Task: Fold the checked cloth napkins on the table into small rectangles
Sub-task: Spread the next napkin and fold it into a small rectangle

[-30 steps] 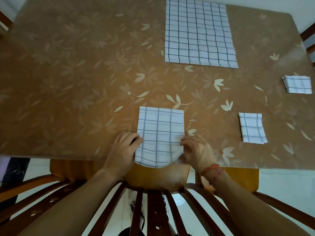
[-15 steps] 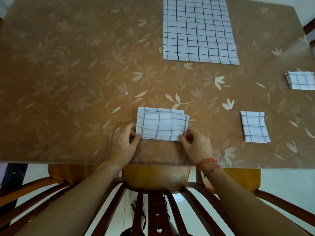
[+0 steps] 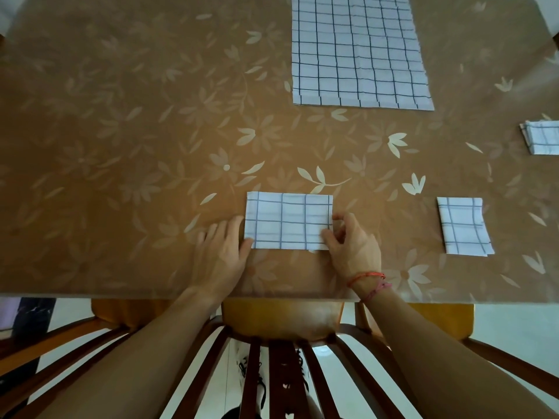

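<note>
A white napkin with a dark check (image 3: 287, 220), folded into a wide rectangle, lies flat near the table's front edge. My left hand (image 3: 222, 252) rests flat beside its left edge, fingers straight, thumb touching the lower left corner. My right hand (image 3: 352, 244) pinches the napkin's right edge between thumb and curled fingers. A large unfolded checked napkin (image 3: 358, 51) lies spread at the back of the table. A small folded napkin (image 3: 462, 226) sits to the right, and another folded one (image 3: 543, 137) lies at the right edge of view.
The table (image 3: 121, 131) wears a brown cloth with pale leaf patterns under a clear cover. A wooden chair back (image 3: 281, 322) with slats stands against the front edge below my arms. More chair parts show at left and right.
The near half of the napkin has been folded away from me onto the far half and now lies flat and aligned. My left hand has flattened beside it.
</note>
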### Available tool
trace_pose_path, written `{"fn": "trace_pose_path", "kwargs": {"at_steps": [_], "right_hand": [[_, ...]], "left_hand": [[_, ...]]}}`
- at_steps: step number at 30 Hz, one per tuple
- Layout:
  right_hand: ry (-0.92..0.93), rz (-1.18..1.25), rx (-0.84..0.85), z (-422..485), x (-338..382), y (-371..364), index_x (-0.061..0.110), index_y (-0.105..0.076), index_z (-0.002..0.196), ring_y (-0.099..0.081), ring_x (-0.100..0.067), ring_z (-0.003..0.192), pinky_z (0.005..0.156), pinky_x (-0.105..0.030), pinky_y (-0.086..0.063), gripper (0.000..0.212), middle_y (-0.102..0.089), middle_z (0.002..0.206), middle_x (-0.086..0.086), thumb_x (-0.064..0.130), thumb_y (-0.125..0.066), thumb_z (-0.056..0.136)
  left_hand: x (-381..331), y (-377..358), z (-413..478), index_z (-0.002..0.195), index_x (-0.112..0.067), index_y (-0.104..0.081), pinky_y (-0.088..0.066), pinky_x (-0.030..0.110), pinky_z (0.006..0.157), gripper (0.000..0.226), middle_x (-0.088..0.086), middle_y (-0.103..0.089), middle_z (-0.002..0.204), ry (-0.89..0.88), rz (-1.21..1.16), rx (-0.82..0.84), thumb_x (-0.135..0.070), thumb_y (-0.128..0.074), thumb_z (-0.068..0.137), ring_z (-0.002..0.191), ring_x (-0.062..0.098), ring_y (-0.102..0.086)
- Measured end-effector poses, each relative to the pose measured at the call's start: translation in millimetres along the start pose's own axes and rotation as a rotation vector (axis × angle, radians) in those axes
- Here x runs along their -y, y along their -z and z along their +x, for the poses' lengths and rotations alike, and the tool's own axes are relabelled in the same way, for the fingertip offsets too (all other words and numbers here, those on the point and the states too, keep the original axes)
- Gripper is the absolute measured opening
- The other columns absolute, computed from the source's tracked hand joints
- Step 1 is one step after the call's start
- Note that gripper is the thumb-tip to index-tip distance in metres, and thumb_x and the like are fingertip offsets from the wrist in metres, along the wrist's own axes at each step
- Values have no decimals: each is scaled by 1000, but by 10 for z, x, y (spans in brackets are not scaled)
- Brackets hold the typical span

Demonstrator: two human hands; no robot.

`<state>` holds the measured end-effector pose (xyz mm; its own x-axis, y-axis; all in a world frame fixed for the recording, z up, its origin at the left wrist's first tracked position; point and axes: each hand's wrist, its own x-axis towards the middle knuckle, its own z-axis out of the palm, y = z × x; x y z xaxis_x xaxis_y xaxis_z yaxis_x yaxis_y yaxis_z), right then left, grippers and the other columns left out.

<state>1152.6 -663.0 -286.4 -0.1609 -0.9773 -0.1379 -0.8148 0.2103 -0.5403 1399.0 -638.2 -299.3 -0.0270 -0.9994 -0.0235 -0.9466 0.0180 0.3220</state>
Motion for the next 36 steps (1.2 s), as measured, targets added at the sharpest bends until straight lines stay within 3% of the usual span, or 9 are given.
{"fn": "trace_pose_path", "kwargs": {"at_steps": [2,4,6,8,12,18,20,25,36], "right_hand": [[-4,6,-16,-9,13,20,20,-56,117,-59,-19,76,64,-32,-47,33,-58,87,5,33,-62,88],[-12,-6,-57,-29,58,27,17,-54,120,-55,-20,76,62,-31,-43,37,-54,98,-1,33,-62,88],[121,-43,-122,-58,145,-3,13,-54,121,-55,-23,78,60,-32,-45,38,-50,103,-6,32,-61,89],[328,-127,-128,-83,259,-89,11,-55,124,-54,-25,92,73,-39,-51,43,-51,112,-10,34,-56,88],[559,-274,58,-65,528,-364,5,-44,139,-42,-39,132,106,-48,-40,58,-41,144,-24,36,-44,90],[703,-428,191,108,723,-650,-2,-30,147,-21,-34,146,117,-46,-26,64,-25,156,-21,39,-10,103],[712,-447,215,143,705,-713,-3,-28,148,-19,-33,146,117,-47,-25,66,-22,156,-21,41,-8,103],[638,-462,200,165,617,-799,3,-29,149,-17,-31,147,118,-46,-22,67,-21,157,-19,48,-29,100],[510,-580,213,270,-46,-249,6,-9,154,-1,-24,150,122,-41,-5,79,-4,162,-12,61,-15,97]], "left_hand": [[18,51,12,127,-11,-54,-44,40,79,48,8,-61,112,-78,36,-40,-41,-36,94,98,26,-56],[45,77,39,135,-8,-48,-45,41,87,48,9,-54,131,-180,73,-27,-34,-40,95,116,26,-51],[88,75,92,144,-7,-41,-40,42,99,52,9,-41,149,-282,123,28,-29,-39,97,134,25,-39],[142,51,161,149,-8,-33,-31,42,109,55,8,-30,157,-334,179,95,-30,-33,99,145,23,-26],[214,1,250,150,-7,-28,-21,42,115,57,8,-24,159,-330,239,139,-35,-23,100,148,20,-18],[253,-41,285,150,-6,-30,-27,44,115,54,10,-27,157,-387,243,114,-33,-19,104,147,21,-22],[262,-49,298,150,-4,-30,-28,45,115,54,11,-28,157,-397,247,123,-32,-17,105,147,22,-22],[300,-70,301,151,-4,-27,-26,45,116,56,12,-23,159,-397,262,132,-33,-12,105,148,22,-17],[287,-80,297,152,-4,-22,-21,44,118,56,11,-18,160,-378,228,136,-33,-17,104,149,21,-13]]}}
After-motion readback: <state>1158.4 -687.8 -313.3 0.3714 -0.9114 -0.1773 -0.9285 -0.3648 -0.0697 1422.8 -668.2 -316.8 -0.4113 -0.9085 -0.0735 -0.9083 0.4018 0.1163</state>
